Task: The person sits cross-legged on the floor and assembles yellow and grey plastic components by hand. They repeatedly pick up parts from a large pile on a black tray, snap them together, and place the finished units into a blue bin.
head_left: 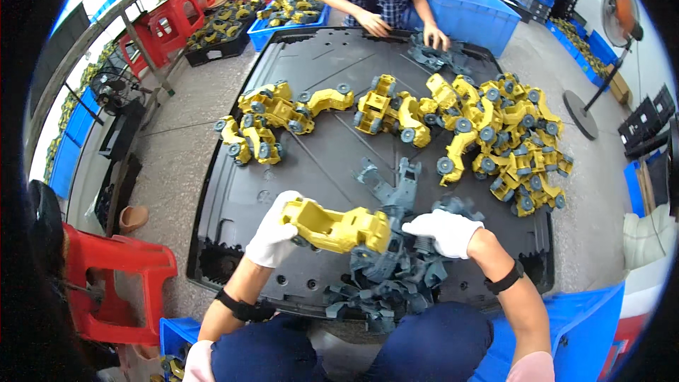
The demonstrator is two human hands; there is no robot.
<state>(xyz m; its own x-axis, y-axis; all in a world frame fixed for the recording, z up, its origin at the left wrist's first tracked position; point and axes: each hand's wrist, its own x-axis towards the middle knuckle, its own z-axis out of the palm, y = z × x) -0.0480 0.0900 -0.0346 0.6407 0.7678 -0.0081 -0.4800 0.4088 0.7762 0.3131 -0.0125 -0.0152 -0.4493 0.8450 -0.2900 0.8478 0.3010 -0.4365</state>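
A yellow toy truck (pixel 339 230) is gripped at its rear end by my white-gloved left hand (pixel 274 232), held above the near part of the black table. My gloved right hand (pixel 444 232) is closed just to the right of the truck's cab, its fingers over the pile of grey plastic parts (pixel 392 279). A blurred grey plastic part (pixel 458 206) shows past its knuckles and seems to be held in it; the fingers' undersides are hidden. More long grey parts (pixel 399 187) lie beyond the truck.
Several yellow toy trucks (pixel 520 131) are heaped at the table's right; others (pixel 276 110) lie at the left. Across the black table (pixel 283 184), a person's hands (pixel 435 37) touch more grey parts. A red stool (pixel 120 269) stands left; a blue crate (pixel 566 325) is near right.
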